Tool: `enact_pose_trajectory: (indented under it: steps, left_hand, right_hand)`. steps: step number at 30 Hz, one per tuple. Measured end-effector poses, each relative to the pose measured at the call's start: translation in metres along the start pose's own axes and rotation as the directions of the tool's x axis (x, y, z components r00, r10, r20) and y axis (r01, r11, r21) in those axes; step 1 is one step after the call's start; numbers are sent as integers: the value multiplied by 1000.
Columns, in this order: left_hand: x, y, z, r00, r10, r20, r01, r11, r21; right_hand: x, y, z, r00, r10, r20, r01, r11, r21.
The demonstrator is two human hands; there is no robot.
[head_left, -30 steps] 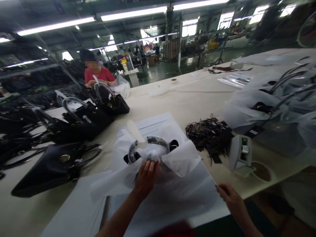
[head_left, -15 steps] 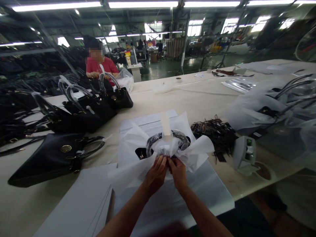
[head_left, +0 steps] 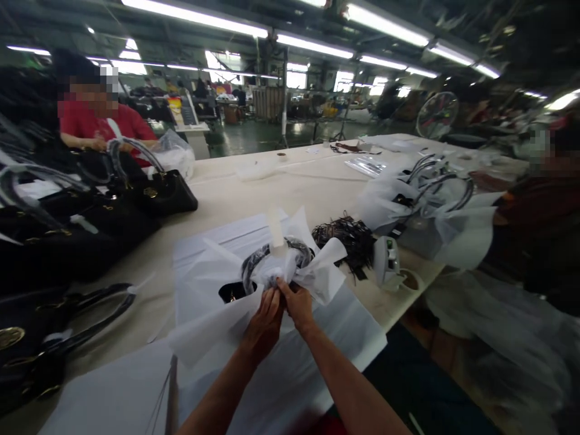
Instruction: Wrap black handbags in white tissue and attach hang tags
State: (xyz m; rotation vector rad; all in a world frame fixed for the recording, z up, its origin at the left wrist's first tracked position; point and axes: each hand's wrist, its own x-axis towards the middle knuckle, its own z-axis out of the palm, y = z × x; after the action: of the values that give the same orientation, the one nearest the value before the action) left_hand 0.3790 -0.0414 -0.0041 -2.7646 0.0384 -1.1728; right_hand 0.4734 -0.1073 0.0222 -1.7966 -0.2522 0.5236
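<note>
In front of me lies a handbag wrapped in thin white paper (head_left: 212, 338). Its black handles (head_left: 254, 261), covered in clear film, stand up out of the wrapping, and a white strip (head_left: 275, 232) rises between them. A black patch of the bag (head_left: 235, 293) with gold metal shows through a gap on the left. My left hand (head_left: 266, 317) is closed on the gathered paper below the handles. Beside it, touching, my right hand (head_left: 296, 304) pinches the same bunch with thumb and fingers. Their fingertips are partly hidden in the folds.
Black handbags (head_left: 158, 192) stand on the table to the left, and a stack of white sheets (head_left: 109, 386) lies at front left. To the right are a pile of black tags (head_left: 347, 238), a grey-white device (head_left: 386, 263) and paper-wrapped bags (head_left: 421, 232). Co-workers are at both sides.
My view has turned right, so the table's things sit further left and a person at the right has come into view. My right fingers have shifted slightly over the bunched paper; both hands stay on it.
</note>
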Motion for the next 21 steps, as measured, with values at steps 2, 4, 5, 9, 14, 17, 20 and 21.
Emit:
enact_pose_trajectory:
  steps: [2, 4, 5, 9, 14, 17, 20, 21]
  left_hand:
    - [-1, -1, 0, 1000, 5, 6, -5, 1000, -13]
    - [-1, -2, 0, 1000, 16, 0, -16, 1000, -13]
    - [-1, -2, 0, 1000, 24, -8, -24, 1000, -7]
    - [1, -3, -2, 998, 55, -28, -55, 998, 11]
    - [3, -5, -4, 997, 75, 2, -75, 997, 12]
    - [0, -6, -4, 997, 78, 24, -78, 997, -1]
    - [-2, -5, -4, 998, 55, 42, -54, 998, -15]
    - [-2, -5, -3, 998, 39, 49, -38, 999, -20]
  right_hand:
    - [-3, 3, -3, 993, 90, 71, -95, 992, 80]
    - [-6, 5, -7, 981, 150, 119, -164, 980, 116]
    - [-6, 7, -8, 979, 165, 118, -179, 977, 115]
    - [-4, 18, -9, 993, 120, -13, -120, 993, -13]
    - [-3, 57, -25, 992, 90, 85, -71, 975, -209]
    - [4, 85, -63, 984, 164, 66, -148, 969, -199]
    - [35, 103, -118, 970, 204, -130, -223, 963, -151]
    - [52, 106, -136, 953, 227, -199, -253, 961, -115]
